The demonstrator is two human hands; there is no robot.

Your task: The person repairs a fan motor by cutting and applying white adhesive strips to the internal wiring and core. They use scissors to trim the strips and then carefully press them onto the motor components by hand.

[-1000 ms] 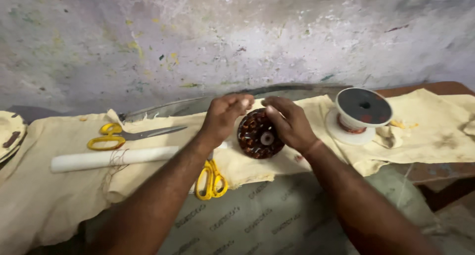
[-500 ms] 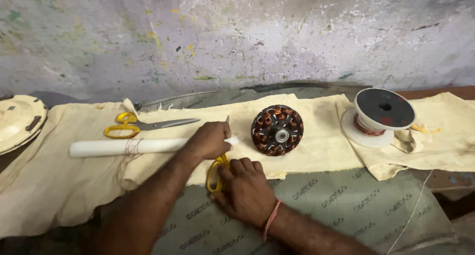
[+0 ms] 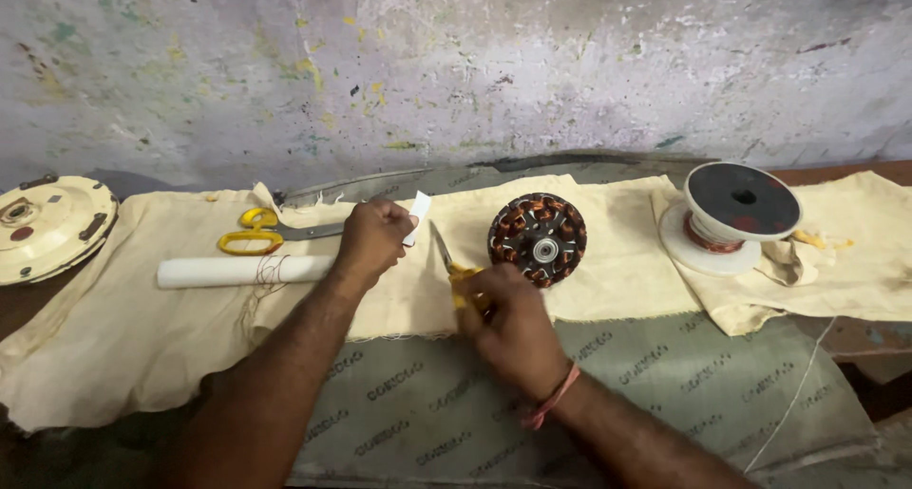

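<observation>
My left hand [image 3: 370, 239] pinches a small white strip of paper [image 3: 419, 207] above the cream cloth [image 3: 617, 261]. Just right of it, my right hand [image 3: 503, 318] grips yellow-handled scissors [image 3: 454, 269] whose blades point up toward the strip. A round motor stator with copper windings [image 3: 538, 239] lies on the cloth to the right of the scissors, untouched by either hand.
A second pair of yellow scissors [image 3: 261, 233] and a white paper roll [image 3: 245, 271] lie at the left. A cream round cover [image 3: 47, 225] sits far left. A white spool with dark top [image 3: 736, 214] stands at the right. Grey sacking [image 3: 665, 394] covers the front.
Both hands left the stator. My right hand picked the yellow scissors up from the cloth and raised them; my left hand now holds the white strip up next to the blades.
</observation>
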